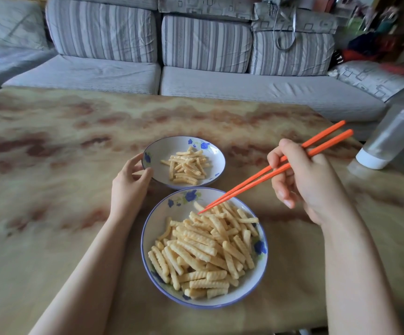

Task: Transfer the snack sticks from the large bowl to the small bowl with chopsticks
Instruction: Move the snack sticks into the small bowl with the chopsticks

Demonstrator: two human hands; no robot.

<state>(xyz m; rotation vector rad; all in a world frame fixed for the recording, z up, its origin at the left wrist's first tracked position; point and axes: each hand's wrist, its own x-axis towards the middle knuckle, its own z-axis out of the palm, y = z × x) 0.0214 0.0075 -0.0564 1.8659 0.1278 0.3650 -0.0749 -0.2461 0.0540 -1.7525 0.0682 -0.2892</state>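
Nearest me, the glazed, blue-flowered large bowl (157, 221) holds most of the pale, ridged snack sticks (203, 250). My right hand (302, 180) grips the smooth orange chopsticks (268, 170), tips nearly together on the pile's far edge, probably picking one. Beyond, my left hand (129, 182) pinches the small bowl (162, 151) at its rim to steady it; few sticks inside.

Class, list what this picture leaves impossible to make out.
- Head view: whether the chopsticks pinch a stick. Their tips lie against the snack sticks and are too small to tell.
- Head view: the large bowl bottom, covered by the pile.
- Head view: the bottle top, cut off by the right edge.
- Head view: the clutter at top right, blurred.
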